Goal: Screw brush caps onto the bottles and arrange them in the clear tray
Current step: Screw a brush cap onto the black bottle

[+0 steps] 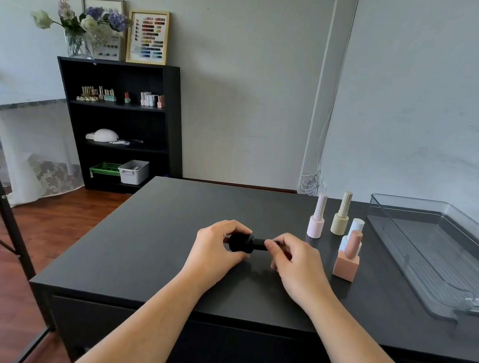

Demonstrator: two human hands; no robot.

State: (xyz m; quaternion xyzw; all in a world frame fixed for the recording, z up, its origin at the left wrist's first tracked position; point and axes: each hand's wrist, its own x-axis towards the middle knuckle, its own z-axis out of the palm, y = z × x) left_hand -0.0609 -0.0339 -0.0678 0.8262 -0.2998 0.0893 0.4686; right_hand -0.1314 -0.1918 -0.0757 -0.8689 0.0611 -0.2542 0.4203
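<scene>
Left hand (216,249) is curled round a small round black bottle (240,242), held sideways over the black table (161,247), with right hand (294,266) pinching its black brush cap (260,244). Clear plastic tray (451,263) sits well right.

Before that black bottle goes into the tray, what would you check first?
1. Left hand grips the black bottle: ok.
2. Right hand pinches the black cap: ok.
3. Black cap screwed fully tight: cannot tell.
4. Clear tray has free room: ok.
5. Four pastel bottles placed in the clear tray: not ok, they stand on the table beside it.
</scene>
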